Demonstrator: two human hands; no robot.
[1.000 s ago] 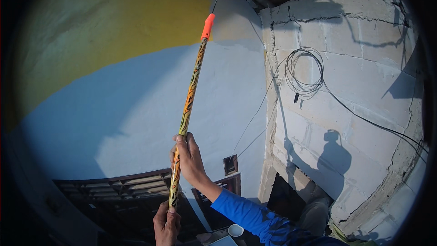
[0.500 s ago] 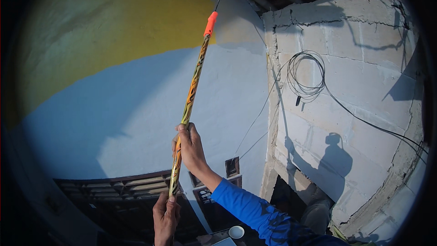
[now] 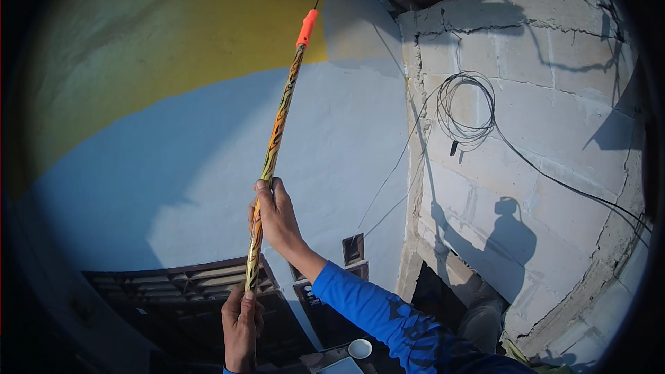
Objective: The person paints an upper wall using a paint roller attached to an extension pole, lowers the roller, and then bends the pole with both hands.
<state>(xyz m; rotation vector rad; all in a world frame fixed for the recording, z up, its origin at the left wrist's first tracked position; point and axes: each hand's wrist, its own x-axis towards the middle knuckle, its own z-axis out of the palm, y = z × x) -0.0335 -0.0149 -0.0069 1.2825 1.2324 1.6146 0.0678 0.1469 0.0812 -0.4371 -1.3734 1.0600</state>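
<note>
The painted wall (image 3: 208, 131) fills the left and centre of the view: yellow across its upper part, pale blue below, the two colours meeting along a curved line. To the right stands a bare block wall (image 3: 554, 131), grey and cracked along its joints, in sunlight, with the shadow (image 3: 509, 235) of a person cast on its lower part. A coil of black cable (image 3: 467, 111) hangs on the block wall near its top, and one strand runs off down to the right. At the foot of the painted wall lies a dark slatted panel (image 3: 173, 284). Two small dark rectangular plates (image 3: 353, 249) sit on the blue wall low down, near the corner; no markings can be made out on them.

The long pole (image 3: 277, 142), patterned in yellow and black with an orange end piece and a thin wire hook at its tip, is held tilted upward against the painted wall, its tip at the edge of the yellow band. The right hand (image 3: 277, 218), in a blue sleeve, has its fingers clenched round the pole at mid-length. The left hand (image 3: 240, 325) grasps the pole's lower end. A small white cup (image 3: 359, 348) sits at the bottom edge.
</note>
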